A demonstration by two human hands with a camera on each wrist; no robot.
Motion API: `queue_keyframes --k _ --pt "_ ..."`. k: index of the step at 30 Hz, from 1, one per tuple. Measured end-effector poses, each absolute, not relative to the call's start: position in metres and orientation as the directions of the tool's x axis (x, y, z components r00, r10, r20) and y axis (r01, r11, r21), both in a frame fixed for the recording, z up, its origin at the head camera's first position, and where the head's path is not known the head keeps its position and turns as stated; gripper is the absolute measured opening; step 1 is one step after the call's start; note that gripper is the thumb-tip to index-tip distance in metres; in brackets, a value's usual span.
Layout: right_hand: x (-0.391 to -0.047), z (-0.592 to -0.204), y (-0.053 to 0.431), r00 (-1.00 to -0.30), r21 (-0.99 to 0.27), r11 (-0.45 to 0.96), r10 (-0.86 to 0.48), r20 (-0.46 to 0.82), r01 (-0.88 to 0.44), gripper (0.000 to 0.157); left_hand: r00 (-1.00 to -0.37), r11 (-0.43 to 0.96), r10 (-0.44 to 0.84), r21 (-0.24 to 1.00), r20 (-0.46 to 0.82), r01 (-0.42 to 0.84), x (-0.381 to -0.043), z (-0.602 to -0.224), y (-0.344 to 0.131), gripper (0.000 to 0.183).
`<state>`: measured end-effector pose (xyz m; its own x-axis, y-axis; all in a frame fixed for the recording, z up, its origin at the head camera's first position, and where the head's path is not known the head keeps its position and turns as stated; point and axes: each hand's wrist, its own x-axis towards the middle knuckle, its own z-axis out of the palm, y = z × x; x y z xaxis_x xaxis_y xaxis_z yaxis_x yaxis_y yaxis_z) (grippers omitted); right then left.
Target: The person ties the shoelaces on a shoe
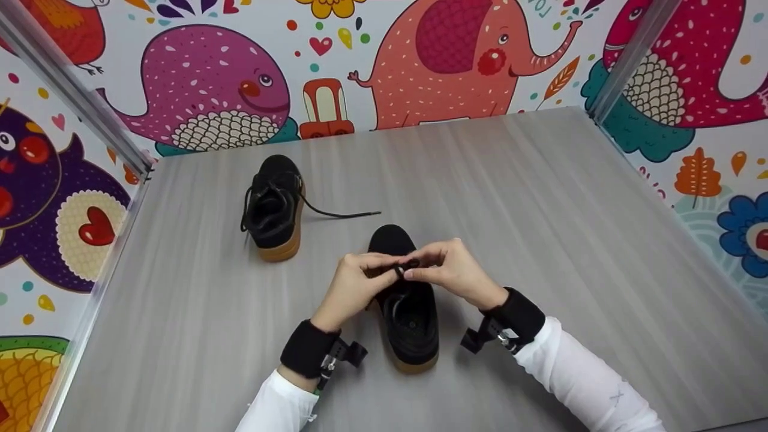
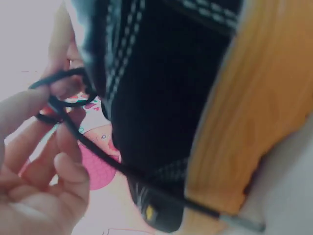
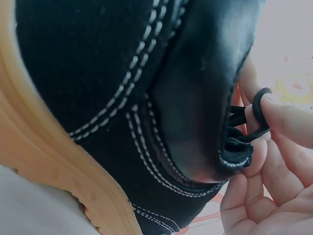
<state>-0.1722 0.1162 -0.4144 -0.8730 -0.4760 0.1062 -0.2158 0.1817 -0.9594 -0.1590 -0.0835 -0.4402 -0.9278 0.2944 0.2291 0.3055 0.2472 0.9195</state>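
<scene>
A black shoe (image 1: pixel 427 348) with a tan gum sole lies toe away from me, between both hands. Over its tongue, my left hand (image 1: pixel 348 288) pinches the black shoelace (image 2: pixel 98 151) between thumb and fingers. From that grip, one lace end with a pale tip hangs across the shoe's side in the left wrist view. My right hand (image 1: pixel 465 275) meets the left fingertips and pinches a loop of the lace (image 3: pixel 260 115). White double stitching runs along the shoe's upper (image 3: pixel 115 105). The fingers partly hide the lace crossing.
A second black shoe (image 1: pixel 277 223) stands farther back on the left, its loose lace (image 1: pixel 342 215) stretched rightward over the grey tabletop (image 1: pixel 540 198). Panels with cartoon animals (image 1: pixel 444 72) wall the table at the back and sides. Black straps carry a small camera on each wrist.
</scene>
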Motion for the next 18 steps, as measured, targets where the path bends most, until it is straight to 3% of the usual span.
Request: queue_keyframes --k 8,13,18 --pt "-0.166 -0.402 0.112 -0.885 -0.94 0.243 -0.453 0.106 -0.238 0.025 -0.981 0.204 0.181 0.973 0.066 0.103 -0.155 -0.438 -0.074 0.019" --pt "-0.163 -0.402 0.111 -0.874 -0.886 0.299 -0.441 0.201 -0.355 0.025 -0.985 0.226 0.143 0.965 0.099 0.13 -0.152 -0.437 -0.072 0.02" --pt "-0.162 -0.403 0.111 -0.862 -0.863 0.311 -0.449 0.237 -0.399 0.017 -0.971 0.214 0.212 0.964 0.113 0.159 -0.152 -0.435 -0.075 0.022"
